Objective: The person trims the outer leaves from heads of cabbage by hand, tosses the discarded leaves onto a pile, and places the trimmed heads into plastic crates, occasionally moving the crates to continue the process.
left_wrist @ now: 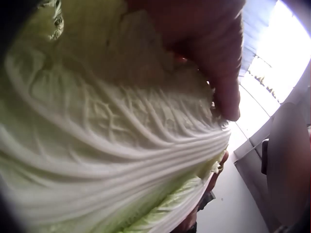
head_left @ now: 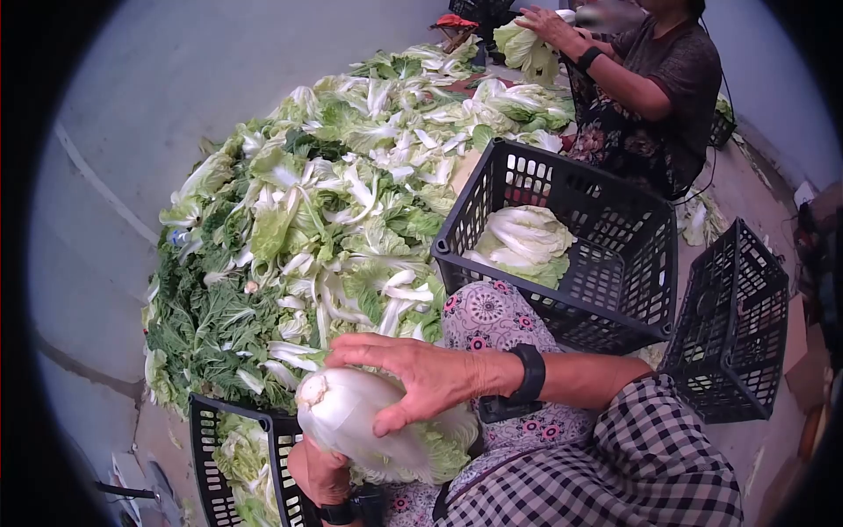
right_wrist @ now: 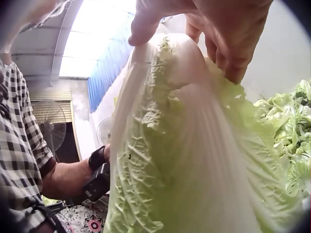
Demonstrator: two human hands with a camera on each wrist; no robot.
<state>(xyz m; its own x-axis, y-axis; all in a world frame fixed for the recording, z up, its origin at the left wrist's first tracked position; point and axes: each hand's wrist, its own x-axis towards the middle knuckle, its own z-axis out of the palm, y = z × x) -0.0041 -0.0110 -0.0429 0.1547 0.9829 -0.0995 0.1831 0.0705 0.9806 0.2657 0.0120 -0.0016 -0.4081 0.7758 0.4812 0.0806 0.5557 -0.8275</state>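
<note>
A napa cabbage [head_left: 369, 422] is held between both hands above the lap, its pale cut base turned to the left and its leafy end to the right. My right hand [head_left: 413, 373] spans the top of the head, with thumb and fingers spread round its sides. In the right wrist view, the right hand [right_wrist: 214, 29] grips the cabbage [right_wrist: 189, 136] near its base. From below, my left hand [head_left: 318, 472] holds the same head, and most of its fingers are hidden. The left wrist view shows the left hand [left_wrist: 214, 53] against the white-ribbed leaves [left_wrist: 121, 145].
A large heap of loose cabbage leaves [head_left: 351, 202] covers the floor ahead. One trimmed cabbage [head_left: 527, 241] lies in a black crate [head_left: 606, 312]; another crate [head_left: 729, 325] stands at right. Leaves fill a crate [head_left: 281, 439] at lower left. Another person [head_left: 650, 88] sits at back right.
</note>
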